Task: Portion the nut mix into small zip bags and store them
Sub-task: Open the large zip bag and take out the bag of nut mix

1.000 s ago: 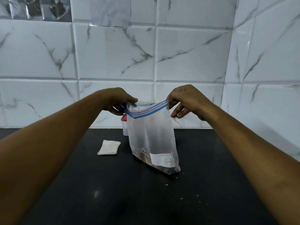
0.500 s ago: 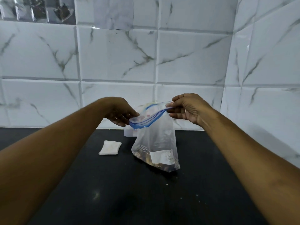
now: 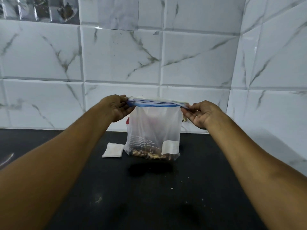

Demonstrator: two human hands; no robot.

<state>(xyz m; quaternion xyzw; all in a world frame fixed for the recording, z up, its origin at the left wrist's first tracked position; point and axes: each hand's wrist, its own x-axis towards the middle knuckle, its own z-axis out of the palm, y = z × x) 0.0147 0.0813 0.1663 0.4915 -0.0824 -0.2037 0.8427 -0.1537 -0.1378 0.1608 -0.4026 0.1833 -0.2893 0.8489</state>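
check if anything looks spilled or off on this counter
A few pale crumbs lie scattered on the black counter in front of the zip bag, likely spilled bits. The bag itself is upright, with the nuts settled at its bottom.

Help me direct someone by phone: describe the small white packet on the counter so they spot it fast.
Look at the black counter below the marble-tiled wall, where a left hand and right hand hold a translucent zip bag. Just left of the bag's bottom corner lies the white packet, flat on the counter. It is small, square and opaque, unlike the see-through bag.
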